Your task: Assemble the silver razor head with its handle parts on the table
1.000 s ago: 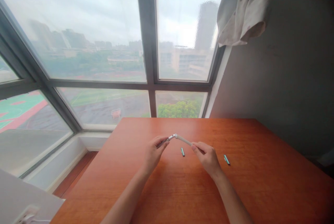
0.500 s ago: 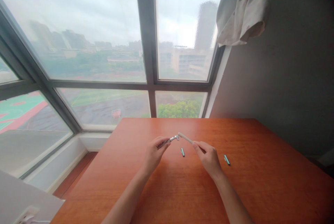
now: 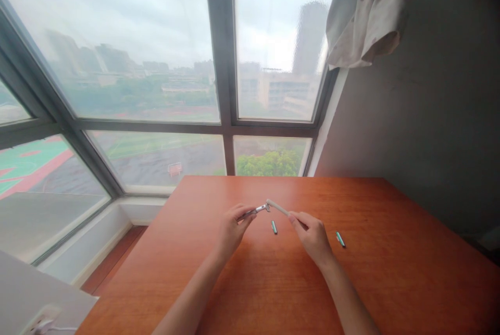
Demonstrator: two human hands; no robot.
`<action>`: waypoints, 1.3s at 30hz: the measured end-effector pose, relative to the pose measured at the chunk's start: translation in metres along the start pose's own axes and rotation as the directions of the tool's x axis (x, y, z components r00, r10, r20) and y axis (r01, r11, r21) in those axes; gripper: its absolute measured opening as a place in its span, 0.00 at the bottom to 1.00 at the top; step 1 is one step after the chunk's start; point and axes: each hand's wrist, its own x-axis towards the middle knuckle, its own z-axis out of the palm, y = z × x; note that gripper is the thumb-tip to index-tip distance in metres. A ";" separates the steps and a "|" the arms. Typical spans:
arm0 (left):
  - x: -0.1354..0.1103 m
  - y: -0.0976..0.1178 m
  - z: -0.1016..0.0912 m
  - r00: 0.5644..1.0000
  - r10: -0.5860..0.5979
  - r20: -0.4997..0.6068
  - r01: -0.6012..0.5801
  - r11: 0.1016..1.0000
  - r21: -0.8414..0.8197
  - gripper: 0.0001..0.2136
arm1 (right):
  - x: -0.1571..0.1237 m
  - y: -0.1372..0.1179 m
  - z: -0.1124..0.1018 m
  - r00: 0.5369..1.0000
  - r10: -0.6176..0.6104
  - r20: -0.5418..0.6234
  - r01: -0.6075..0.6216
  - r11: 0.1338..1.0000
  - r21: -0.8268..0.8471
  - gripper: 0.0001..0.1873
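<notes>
Landmark: the reddish-brown wooden table [image 3: 265, 293], which I use for every place below as I watch through the head camera.
Left hand [image 3: 231, 232]: above the middle of the table; I see thumb and fingers clamped on a slim metal handle.
Metal handle [image 3: 261, 208]: silvery, held over the table, its head slanting up toward the table's far right.
Right hand [image 3: 311, 233]: above the table, right of its middle; I see thumb and fingers pinched on a pale rod.
Pale rod [image 3: 278, 207]: over the table, its free tip angled up and leftward to the metal handle's head; I cannot tell whether the two touch.
Middle piece [image 3: 274, 227]: small, green and dark, lying on the table between the hands.
Outer piece [image 3: 340, 239]: similar in look, lying on the table to the right of the right hand.
Window frame [image 3: 226, 90]: grey, beyond the table's far edge.
Shirt [image 3: 363, 22]: pale, buttoned cloth, hanging higher than the table, beyond its far edge.
Wall [image 3: 398, 126]: grey, behind the table's far right.
</notes>
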 end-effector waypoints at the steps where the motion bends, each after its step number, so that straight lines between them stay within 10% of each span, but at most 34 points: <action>1: 0.000 0.000 0.000 1.000 0.000 0.002 0.000 1.000 -0.002 0.10 | 0.000 -0.001 0.000 1.000 0.001 -0.004 -0.001 1.000 -0.003 0.19; 39: -0.001 0.001 0.006 0.964 -0.261 0.056 0.266 0.924 -0.274 0.18 | -0.001 -0.009 0.006 1.000 0.025 -0.004 -0.024 0.978 0.208 0.17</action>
